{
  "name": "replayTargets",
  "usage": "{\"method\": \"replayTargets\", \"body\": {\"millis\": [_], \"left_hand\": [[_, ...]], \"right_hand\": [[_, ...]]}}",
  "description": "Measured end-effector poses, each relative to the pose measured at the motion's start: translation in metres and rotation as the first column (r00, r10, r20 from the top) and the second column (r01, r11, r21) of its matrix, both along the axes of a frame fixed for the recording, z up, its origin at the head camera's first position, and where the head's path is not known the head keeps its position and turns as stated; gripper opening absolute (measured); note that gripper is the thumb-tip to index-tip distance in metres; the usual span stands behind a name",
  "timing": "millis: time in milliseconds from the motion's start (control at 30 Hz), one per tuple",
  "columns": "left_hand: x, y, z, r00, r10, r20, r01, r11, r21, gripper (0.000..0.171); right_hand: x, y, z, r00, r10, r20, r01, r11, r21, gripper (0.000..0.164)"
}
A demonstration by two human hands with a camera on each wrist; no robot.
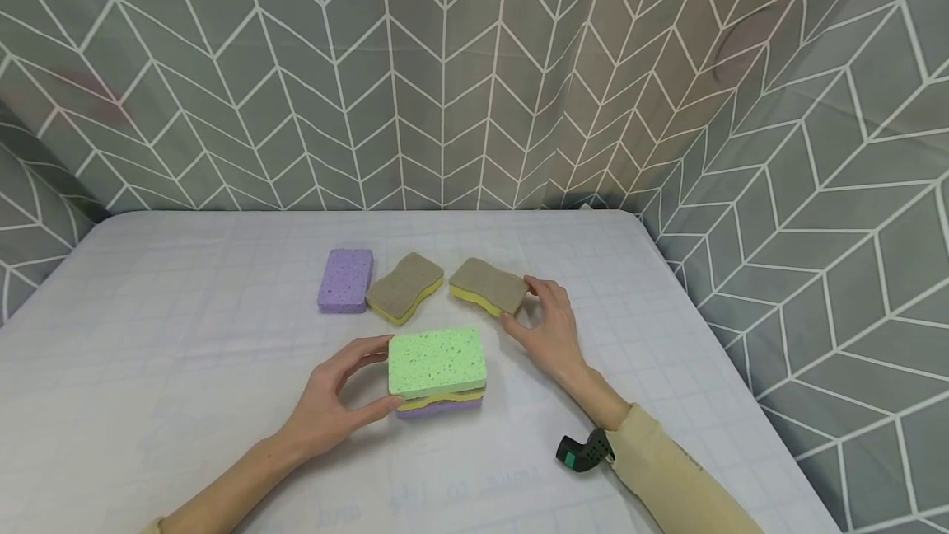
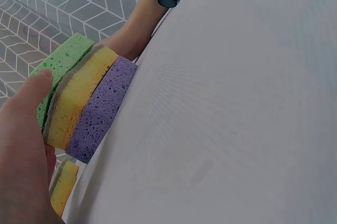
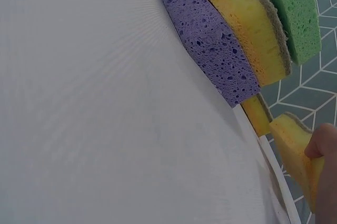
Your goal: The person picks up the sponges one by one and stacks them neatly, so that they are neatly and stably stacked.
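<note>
The bench [image 1: 185, 369] carries a stack of three sponges [image 1: 439, 372]: green on top, yellow in the middle, purple below. The left hand [image 1: 335, 399] curls around the stack's left end, thumb and fingers gripping it. The right hand [image 1: 550, 326] pinches the right scouring sponge [image 1: 488, 285]. The wrist views cut off most of both hands.

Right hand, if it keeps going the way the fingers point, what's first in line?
The right hand already touches the yellow scrub sponge; beyond it, probably the second scrub sponge, though depth is unclear.
</note>
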State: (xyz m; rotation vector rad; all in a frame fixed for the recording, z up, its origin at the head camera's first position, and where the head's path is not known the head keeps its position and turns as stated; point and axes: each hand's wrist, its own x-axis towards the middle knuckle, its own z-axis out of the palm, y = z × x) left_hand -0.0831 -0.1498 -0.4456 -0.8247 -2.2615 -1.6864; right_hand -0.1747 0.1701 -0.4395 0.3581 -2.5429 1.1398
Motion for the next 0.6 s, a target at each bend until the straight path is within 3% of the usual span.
{"method": "replayTargets", "body": {"millis": [200, 600], "left_hand": [[0.0001, 0.0006, -0.0004, 0.999, -0.002, -0.048, 0.002, 1.000, 0.004, 0.071], [-0.0011, 0.0009, -0.0004, 0.997, -0.011, -0.072, 0.012, 1.000, 0.021, 0.071]], "right_hand": [[0.0022, -0.0001, -0.0005, 0.999, 0.003, -0.051, -0.004, 1.000, -0.025, 0.064], [0.0085, -0.0020, 0.0001, 0.990, 0.000, -0.144, -0.013, 0.996, -0.090, 0.062]]}}
